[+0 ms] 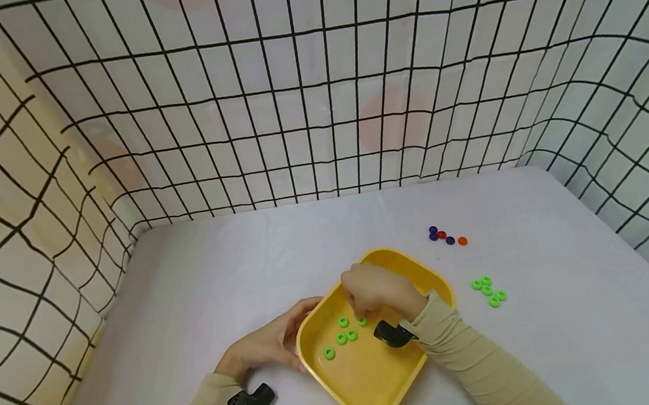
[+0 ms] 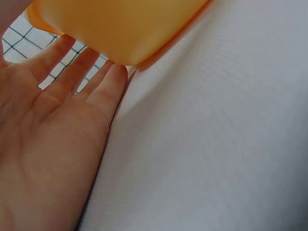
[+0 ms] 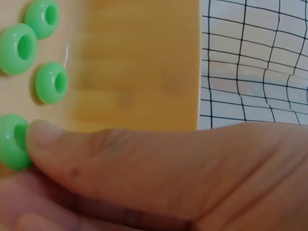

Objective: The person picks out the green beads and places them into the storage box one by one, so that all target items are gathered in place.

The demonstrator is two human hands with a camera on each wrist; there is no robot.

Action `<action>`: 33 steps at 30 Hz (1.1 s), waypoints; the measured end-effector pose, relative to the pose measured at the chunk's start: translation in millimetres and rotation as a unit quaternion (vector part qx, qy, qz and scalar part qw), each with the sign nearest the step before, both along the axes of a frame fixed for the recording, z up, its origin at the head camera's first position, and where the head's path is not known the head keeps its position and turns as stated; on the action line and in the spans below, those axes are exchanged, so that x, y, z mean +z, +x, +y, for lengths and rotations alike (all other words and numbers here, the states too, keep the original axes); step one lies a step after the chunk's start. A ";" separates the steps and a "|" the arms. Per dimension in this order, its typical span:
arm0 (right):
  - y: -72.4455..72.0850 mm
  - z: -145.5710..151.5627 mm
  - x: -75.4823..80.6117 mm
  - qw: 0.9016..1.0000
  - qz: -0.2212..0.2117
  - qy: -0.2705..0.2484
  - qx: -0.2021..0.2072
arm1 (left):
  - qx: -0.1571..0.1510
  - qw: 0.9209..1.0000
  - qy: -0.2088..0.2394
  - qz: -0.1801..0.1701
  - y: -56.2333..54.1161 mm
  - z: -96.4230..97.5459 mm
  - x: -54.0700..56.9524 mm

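Observation:
A yellow tray with rounded corners lies turned at an angle on the white surface. Several green ring-shaped beads lie inside it. My left hand braces the tray's left corner from outside; in the left wrist view its fairly straight fingers touch the outer wall. Reaching over the far side into the tray, my right hand has its thumb and finger at one green bead. The thumb tip presses the bead's edge in the right wrist view, with the curled fingers below partly out of frame.
Right of the tray lies a group of green beads. Farther back are several small dark purple, red and orange pieces. A black wire grid stands along the back and both sides of the white surface.

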State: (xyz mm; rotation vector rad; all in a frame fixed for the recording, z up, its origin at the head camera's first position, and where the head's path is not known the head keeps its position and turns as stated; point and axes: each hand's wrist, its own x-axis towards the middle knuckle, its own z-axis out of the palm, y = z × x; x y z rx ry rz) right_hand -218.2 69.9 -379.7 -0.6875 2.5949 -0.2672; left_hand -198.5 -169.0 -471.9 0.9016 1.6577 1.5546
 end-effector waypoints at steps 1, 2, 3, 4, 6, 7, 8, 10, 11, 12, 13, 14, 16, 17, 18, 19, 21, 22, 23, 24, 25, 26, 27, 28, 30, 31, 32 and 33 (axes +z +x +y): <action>0.4 0.5 -0.8 1.000 -0.002 0.005 0.000 | -0.001 1.000 0.000 -0.001 0.0 0.6 -0.5; 0.7 1.0 -1.7 1.000 -0.004 0.007 -0.001 | -0.002 1.000 0.003 -0.001 -0.1 1.1 -1.1; 0.9 1.4 -2.3 1.000 -0.006 0.008 -0.001 | -0.004 1.000 0.005 -0.001 -0.3 1.6 -1.8; 1.1 2.0 -3.1 1.000 -0.006 0.009 -0.001 | -0.004 1.000 0.004 -0.003 -0.5 2.0 -2.4; 1.0 3.2 -4.6 1.000 -0.002 0.010 -0.004 | -0.005 1.000 0.004 -0.005 -0.6 2.8 -3.8; 0.8 3.9 -5.4 1.000 -0.001 0.012 -0.009 | -0.005 1.000 0.004 -0.004 -0.5 3.1 -4.3; 0.7 4.7 -5.7 1.000 0.001 0.011 -0.013 | -0.006 1.000 0.004 -0.003 -0.3 3.5 -4.7; 0.0 6.5 -5.8 1.000 0.005 0.003 -0.024 | -0.006 1.000 0.002 -0.001 0.1 4.1 -5.8; -0.5 7.9 -5.5 1.000 0.009 -0.006 -0.029 | -0.005 1.000 0.001 -0.004 0.6 4.5 -6.0; -1.2 9.7 -5.0 0.999 0.012 -0.018 -0.033 | -0.006 1.000 0.003 -0.003 0.8 4.9 -6.3; -1.9 11.9 -3.4 0.999 0.013 -0.034 -0.037 | -0.006 1.000 0.003 -0.005 1.2 5.2 -6.3; -2.7 14.5 -1.0 0.998 0.016 -0.053 -0.042 | -0.006 1.000 0.005 -0.007 1.4 5.6 -6.4; -4.7 22.2 5.8 0.994 0.017 -0.097 -0.057 | -0.005 1.000 0.005 -0.015 2.3 6.5 -6.5; -5.5 27.2 10.5 0.991 0.017 -0.118 -0.065 | -0.004 1.000 0.005 -0.019 2.7 7.1 -6.4; -6.4 33.5 15.9 0.987 0.018 -0.140 -0.077 | -0.005 1.000 0.007 -0.019 3.0 7.7 -6.5; -7.1 40.9 21.6 0.983 0.018 -0.159 -0.092 | -0.006 1.000 0.008 -0.020 3.3 8.4 -6.5; -7.6 60.7 31.3 0.973 0.029 -0.194 -0.123 | -0.008 1.000 0.012 -0.017 3.4 9.7 -6.8; -7.4 72.6 35.3 0.967 0.035 -0.210 -0.139 | -0.010 1.000 0.015 -0.014 3.3 10.2 -6.8; -6.9 85.6 37.9 0.961 0.043 -0.224 -0.158 | -0.011 1.000 0.016 -0.011 2.9 10.6 -6.6; -6.3 99.4 39.6 0.954 0.053 -0.237 -0.175 | -0.011 1.000 0.018 -0.007 2.5 10.5 -6.5; -5.5 113.3 40.1 0.947 0.062 -0.249 -0.191 | -0.010 1.000 0.018 -0.006 2.0 10.2 -6.3; -4.9 127.2 40.1 0.941 0.068 -0.259 -0.207 | -0.010 1.000 0.019 -0.002 1.5 9.5 -6.1; -4.3 140.2 39.4 0.935 0.073 -0.266 -0.224 | -0.009 1.000 0.020 -0.001 0.9 8.7 -5.8; -3.9 152.2 38.3 0.929 0.071 -0.271 -0.240 | -0.009 1.000 0.022 0.001 0.3 7.5 -5.6; -3.1 172.6 35.4 0.923 0.068 -0.267 -0.268 | -0.009 1.000 0.029 0.004 -0.7 4.9 -5.7; -3.0 180.9 33.9 0.922 0.063 -0.260 -0.280 | -0.009 0.999 0.032 0.004 -1.0 3.8 -5.5; -3.1 187.8 32.4 0.922 0.056 -0.249 -0.290 | -0.009 0.999 0.036 0.005 -1.2 3.0 -5.5; -3.4 193.7 30.7 0.924 0.053 -0.236 -0.297 | -0.009 0.999 0.038 0.005 -1.1 2.2 -5.4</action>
